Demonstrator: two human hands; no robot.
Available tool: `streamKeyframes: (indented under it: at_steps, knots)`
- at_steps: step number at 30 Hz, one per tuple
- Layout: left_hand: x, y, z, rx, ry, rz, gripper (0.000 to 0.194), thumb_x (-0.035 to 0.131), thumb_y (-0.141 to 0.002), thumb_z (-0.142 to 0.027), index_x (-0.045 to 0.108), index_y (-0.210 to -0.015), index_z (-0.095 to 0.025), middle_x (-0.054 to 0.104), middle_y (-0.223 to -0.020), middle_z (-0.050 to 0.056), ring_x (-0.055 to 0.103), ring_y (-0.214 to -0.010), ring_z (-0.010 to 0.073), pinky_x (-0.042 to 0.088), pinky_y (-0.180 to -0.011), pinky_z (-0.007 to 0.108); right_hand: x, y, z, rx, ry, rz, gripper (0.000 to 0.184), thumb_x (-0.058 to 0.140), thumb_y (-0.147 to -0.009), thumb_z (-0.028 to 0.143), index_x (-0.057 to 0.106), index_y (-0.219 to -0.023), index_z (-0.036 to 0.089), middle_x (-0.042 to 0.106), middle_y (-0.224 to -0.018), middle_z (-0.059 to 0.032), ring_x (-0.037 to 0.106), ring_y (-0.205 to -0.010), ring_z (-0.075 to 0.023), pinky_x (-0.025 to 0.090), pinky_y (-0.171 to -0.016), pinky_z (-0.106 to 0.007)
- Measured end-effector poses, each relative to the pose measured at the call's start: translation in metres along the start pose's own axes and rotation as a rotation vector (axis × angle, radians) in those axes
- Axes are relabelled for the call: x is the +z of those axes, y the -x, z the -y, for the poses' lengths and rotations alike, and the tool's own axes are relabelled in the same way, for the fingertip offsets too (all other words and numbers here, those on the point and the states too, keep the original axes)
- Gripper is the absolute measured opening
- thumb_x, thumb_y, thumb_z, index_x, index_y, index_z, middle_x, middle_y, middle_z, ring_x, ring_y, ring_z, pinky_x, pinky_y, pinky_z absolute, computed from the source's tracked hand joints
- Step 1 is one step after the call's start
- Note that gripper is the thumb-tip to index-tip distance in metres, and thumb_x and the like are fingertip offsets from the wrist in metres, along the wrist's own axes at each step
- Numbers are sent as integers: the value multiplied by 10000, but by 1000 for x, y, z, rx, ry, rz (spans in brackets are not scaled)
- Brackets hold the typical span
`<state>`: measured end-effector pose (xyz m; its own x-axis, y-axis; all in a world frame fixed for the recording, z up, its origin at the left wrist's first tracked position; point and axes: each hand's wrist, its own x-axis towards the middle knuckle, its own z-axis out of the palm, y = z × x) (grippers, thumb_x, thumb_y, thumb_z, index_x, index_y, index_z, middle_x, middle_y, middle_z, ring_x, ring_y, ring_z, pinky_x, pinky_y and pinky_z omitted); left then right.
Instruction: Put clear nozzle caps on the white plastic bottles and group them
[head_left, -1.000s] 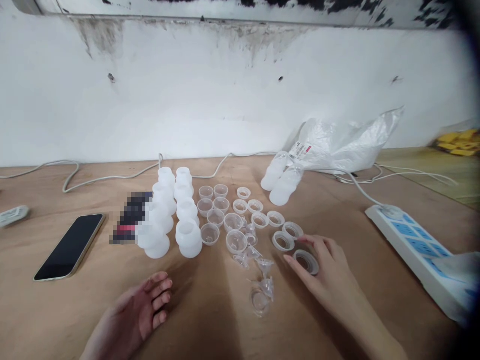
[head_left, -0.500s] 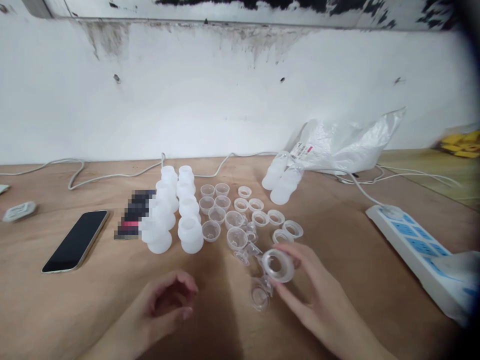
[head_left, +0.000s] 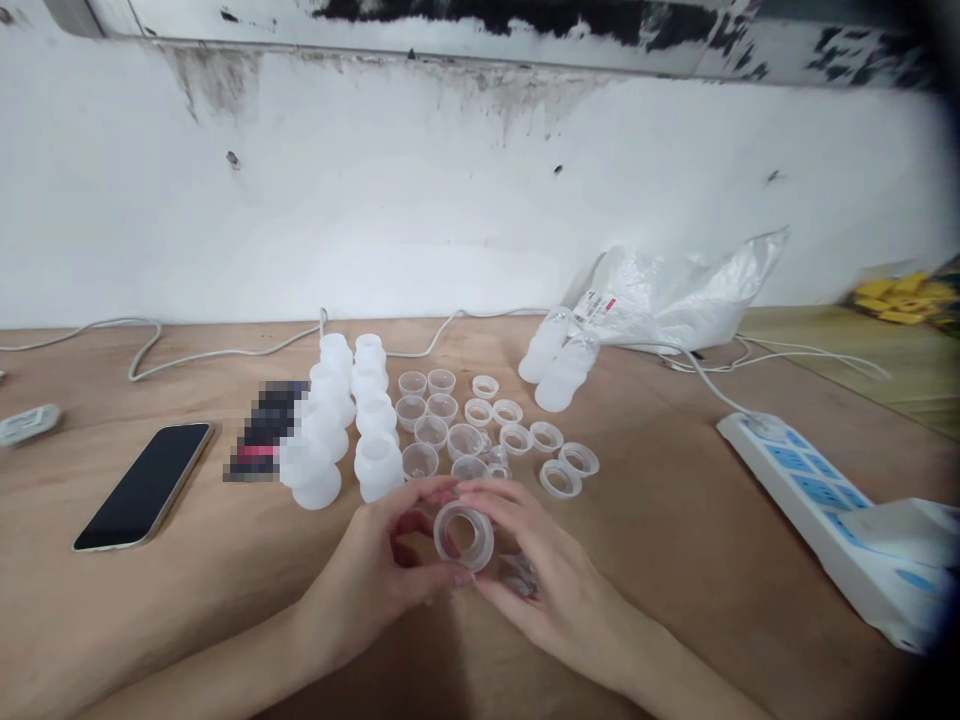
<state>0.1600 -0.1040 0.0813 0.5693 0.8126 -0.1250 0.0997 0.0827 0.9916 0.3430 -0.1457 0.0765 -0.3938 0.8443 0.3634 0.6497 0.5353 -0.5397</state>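
Note:
Between my two hands, in front of the cups, is a clear plastic ring (head_left: 485, 545) with its round opening facing me. My left hand (head_left: 371, 560) has its fingers and thumb curled around the ring's left side. On the opposite side, my right hand (head_left: 555, 570) grips it between thumb and fingers. Small clear plastic pieces (head_left: 519, 576) lie on the table, partly covered by my right hand. Just beyond are several small clear cups (head_left: 430, 432) in rows. To their right lie several loose translucent rings (head_left: 560, 491).
White round-bodied bottles (head_left: 379, 468) stand in two rows left of the cups. More white bottles (head_left: 556, 388) lie by a clear plastic bag (head_left: 675, 295). A phone (head_left: 142, 487) rests at left, a power strip (head_left: 810, 500) at right. A white cable (head_left: 225, 352) runs along the wall.
My right hand has brought the ring leftward to the middle. My left hand, empty before, has moved up and right and now also holds it. The view has shifted slightly.

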Motion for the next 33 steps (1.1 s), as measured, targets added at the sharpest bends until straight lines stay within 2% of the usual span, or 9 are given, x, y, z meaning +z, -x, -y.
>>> streamKeyframes:
  at_steps: [3,5,9,14,19,22,25,30,33]
  knots:
    - [-1,-1,2,-21,-20,-5,434,684,-654,-217,539,-1063,-203,600,-880,29,543,-704,141,413,-476,188,-15,4,-6,39,79,94,444,565,-773,317,389,-1161,192,427,-1189,-114,420,-1122,-212,423,-905,-359]
    - [-1,0,2,-23,-25,-23,384,680,-659,-217,550,-1019,-190,604,-871,32,543,-730,147,415,-510,197,-24,9,-10,31,124,217,343,583,-755,351,485,-1047,199,465,-1108,-94,430,-1081,-219,429,-879,-364]
    - [-2,0,1,-11,-7,-39,325,657,-677,-197,534,-977,-188,600,-915,43,549,-819,174,433,-621,245,-29,18,-17,19,140,381,93,547,-784,252,558,-869,215,499,-1005,-52,444,-1019,-189,426,-849,-337]
    - [-3,0,2,-6,8,-26,297,659,-666,-179,514,-924,-191,560,-893,21,529,-798,156,414,-578,217,-23,23,-23,27,155,387,81,477,-821,182,552,-816,211,507,-916,-38,454,-915,-174,414,-803,-353]
    - [-4,1,-1,-22,32,-2,294,660,-679,-209,499,-924,-193,541,-871,1,488,-679,104,380,-508,185,-28,16,-26,17,68,421,84,501,-832,248,554,-787,201,523,-930,-39,476,-935,-171,401,-835,-362]
    - [-5,1,-10,10,40,-10,292,651,-695,-232,498,-942,-200,552,-912,16,515,-762,135,400,-532,194,-29,6,-27,73,-146,383,108,526,-822,285,553,-772,193,539,-996,-36,512,-958,-147,419,-837,-317]
    - [-7,-2,-24,103,12,-78,296,643,-708,-238,492,-960,-203,564,-948,31,529,-876,173,422,-577,207,-28,-10,-30,160,-428,278,101,536,-817,273,528,-771,183,575,-1025,-37,556,-938,-132,445,-818,-296]
    - [-14,-11,-45,291,-208,-305,320,634,-720,-270,485,-1001,-226,570,-898,14,542,-860,167,448,-584,213,-32,-51,-25,271,-801,98,80,501,-831,273,501,-820,193,632,-876,-10,601,-671,-96,503,-574,-236]
    - [-21,-16,-56,369,-319,-441,346,654,-695,-289,492,-993,-222,546,-827,-2,563,-813,164,456,-550,207,-38,-74,-14,284,-882,31,95,543,-796,290,545,-813,196,629,-827,-1,571,-636,-92,479,-489,-198]
